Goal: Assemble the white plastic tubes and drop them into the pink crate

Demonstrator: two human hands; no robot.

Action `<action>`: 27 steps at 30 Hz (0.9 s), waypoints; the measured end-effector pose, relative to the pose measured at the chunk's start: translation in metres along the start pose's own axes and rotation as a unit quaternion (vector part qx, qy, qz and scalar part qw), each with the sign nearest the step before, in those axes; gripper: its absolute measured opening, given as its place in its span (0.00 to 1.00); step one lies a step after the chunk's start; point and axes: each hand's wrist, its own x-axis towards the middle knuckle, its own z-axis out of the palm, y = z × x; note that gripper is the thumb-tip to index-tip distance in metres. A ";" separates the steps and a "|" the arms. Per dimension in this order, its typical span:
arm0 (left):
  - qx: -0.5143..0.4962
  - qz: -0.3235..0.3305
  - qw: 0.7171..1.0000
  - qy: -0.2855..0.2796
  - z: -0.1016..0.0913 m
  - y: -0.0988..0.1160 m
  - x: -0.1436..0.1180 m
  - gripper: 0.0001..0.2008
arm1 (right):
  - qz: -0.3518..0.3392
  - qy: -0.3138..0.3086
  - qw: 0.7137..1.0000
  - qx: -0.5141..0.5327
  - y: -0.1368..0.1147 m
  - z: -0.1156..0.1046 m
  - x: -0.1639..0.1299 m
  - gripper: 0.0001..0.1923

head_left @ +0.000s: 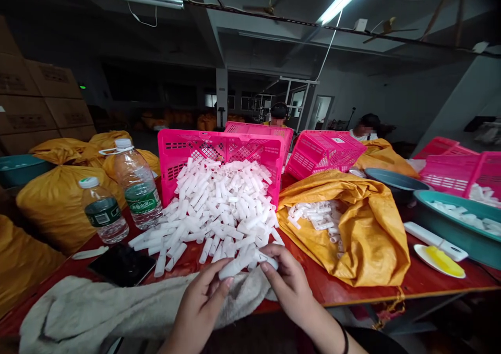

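Observation:
Just over the table's front edge, my left hand (207, 299) has its fingers closed on a short white plastic tube (233, 269). Beside it, my right hand (290, 283) pinches another white tube (270, 260) that carries a dark mark. The inner ends of these tubes lie close together; whether they touch I cannot tell. Right behind my hands a large heap of similar white tubes (219, 203) spills out of a pink plastic basket (165, 163) tipped on its side. Below my hands a grey towel (117, 307) lies along the table edge.
On the left are two water bottles (141, 197), a dark phone-like slab (123, 265) and yellow sacks (58, 203). To the right, an open yellow sack (371, 229) holds tubes; farther right are a teal basin (450, 229) and a small plate (420, 255). Two people sit behind the baskets.

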 end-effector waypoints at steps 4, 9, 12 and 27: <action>0.040 0.064 0.997 -0.013 -0.004 0.013 -0.003 0.17 | -0.065 -0.135 0.986 -0.069 -0.014 -0.018 -0.001 0.16; 0.193 0.390 0.900 0.032 -0.004 0.020 -0.008 0.16 | 0.097 -0.112 0.980 0.131 -0.015 -0.015 0.001 0.12; 0.250 0.481 0.837 0.079 -0.002 0.021 -0.010 0.15 | 0.209 -0.037 0.936 0.280 -0.012 -0.001 -0.001 0.20; 0.116 0.274 0.954 -0.040 0.023 0.008 -0.029 0.08 | 0.250 -0.100 0.939 0.213 -0.012 -0.009 -0.030 0.17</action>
